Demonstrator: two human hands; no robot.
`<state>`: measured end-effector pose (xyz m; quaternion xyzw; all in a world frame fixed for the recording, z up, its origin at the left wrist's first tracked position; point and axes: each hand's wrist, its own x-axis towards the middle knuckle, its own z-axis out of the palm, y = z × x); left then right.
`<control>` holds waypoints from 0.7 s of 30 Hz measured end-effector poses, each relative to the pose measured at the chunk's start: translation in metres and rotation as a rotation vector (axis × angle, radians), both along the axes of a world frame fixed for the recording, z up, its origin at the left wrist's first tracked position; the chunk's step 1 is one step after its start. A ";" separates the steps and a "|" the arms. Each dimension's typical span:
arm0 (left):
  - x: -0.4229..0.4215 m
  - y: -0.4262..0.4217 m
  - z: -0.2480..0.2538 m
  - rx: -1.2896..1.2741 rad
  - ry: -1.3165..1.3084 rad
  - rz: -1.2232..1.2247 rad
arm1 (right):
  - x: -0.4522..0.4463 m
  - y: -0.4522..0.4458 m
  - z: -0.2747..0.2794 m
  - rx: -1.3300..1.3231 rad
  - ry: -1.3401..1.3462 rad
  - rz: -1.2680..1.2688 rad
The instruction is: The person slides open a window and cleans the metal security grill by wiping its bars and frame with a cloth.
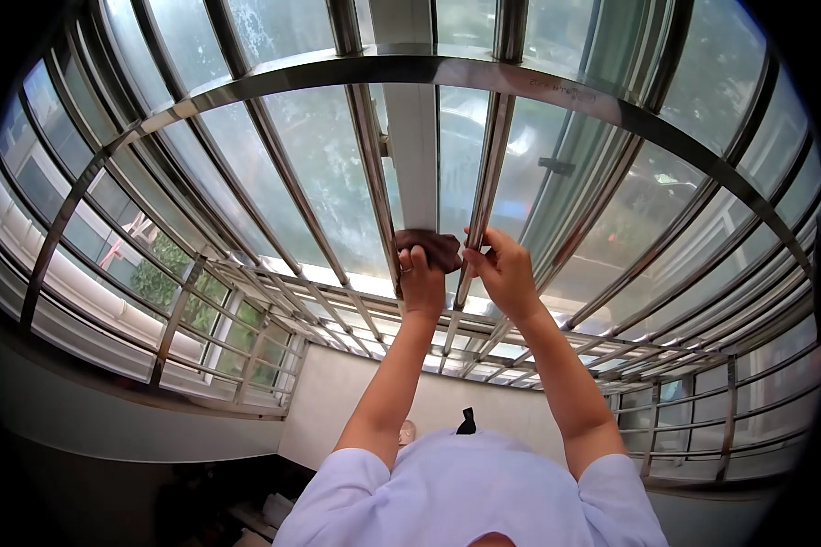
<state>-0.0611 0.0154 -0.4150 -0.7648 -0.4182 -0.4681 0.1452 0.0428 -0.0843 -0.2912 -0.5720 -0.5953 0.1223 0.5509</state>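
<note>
My left hand [422,284] is closed on a dark brown cloth [442,250], which is bunched between two upright metal bars, in front of the white window frame. A ring shows on one of its fingers. Just to the right, my right hand [507,273] has its thumb and fingers bent around a shiny metal bar [491,173]. A fingertip shows at the bar's far side, close to the cloth's right end. Whether these fingers also touch the cloth cannot be made out.
A curved flat metal band [410,69] crosses the bars above my hands. Behind them stand glass panes [292,155] with a window handle [556,167]. Lower cross rails [602,357] run along the sill. A pale wall [328,392] lies below, with dim clutter at lower left.
</note>
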 end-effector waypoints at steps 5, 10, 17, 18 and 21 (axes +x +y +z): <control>-0.011 -0.012 -0.027 -0.262 0.206 -0.039 | -0.004 -0.002 0.000 -0.058 0.031 -0.003; -0.031 -0.026 -0.023 -0.392 0.123 -0.254 | -0.002 0.002 -0.008 -0.026 -0.066 -0.076; -0.099 -0.042 -0.048 -0.297 -0.328 -0.022 | -0.015 -0.003 0.004 -0.043 0.018 -0.099; -0.107 -0.030 -0.046 -0.305 -0.324 0.077 | -0.016 -0.004 0.004 -0.040 0.016 -0.106; -0.118 0.007 -0.037 -0.334 -0.044 0.025 | -0.016 -0.004 0.002 -0.049 0.017 -0.106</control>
